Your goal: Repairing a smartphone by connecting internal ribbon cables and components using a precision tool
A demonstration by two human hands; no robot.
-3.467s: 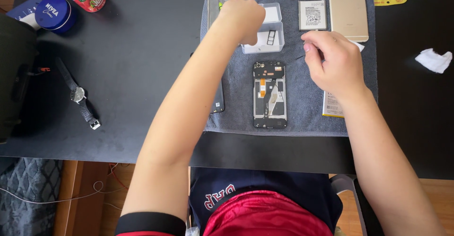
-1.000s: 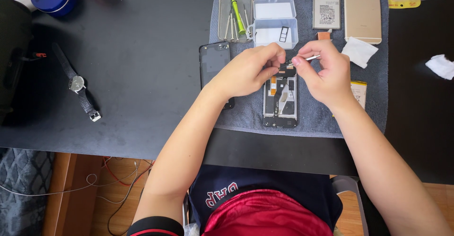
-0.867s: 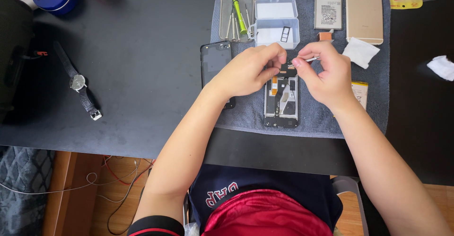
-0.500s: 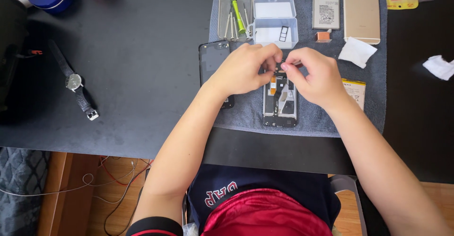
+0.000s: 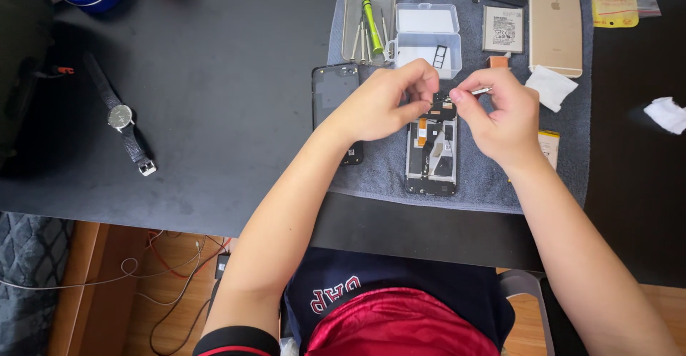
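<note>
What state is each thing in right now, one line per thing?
Opened phone: back off, insides exposed, flat on the grey towel.
Left hand: fingers pinched at the phone's top edge.
Right hand: pinching a thin metal tool.
Clear parts box: lid open.
Gold phone: face down.
Wristwatch: unbuckled, laid flat.

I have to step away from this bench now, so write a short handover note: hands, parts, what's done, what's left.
Left hand: fingertips pinched at the top edge of the opened phone.
Right hand: holds a thin metal tool, tip aimed at the same spot.
Opened phone lies on the grey towel, insides showing. Dark back cover lies beside it; clear parts box and screwdrivers behind.
Done: back cover off.
Left: work at the top edge unfinished; phone not closed.
</note>
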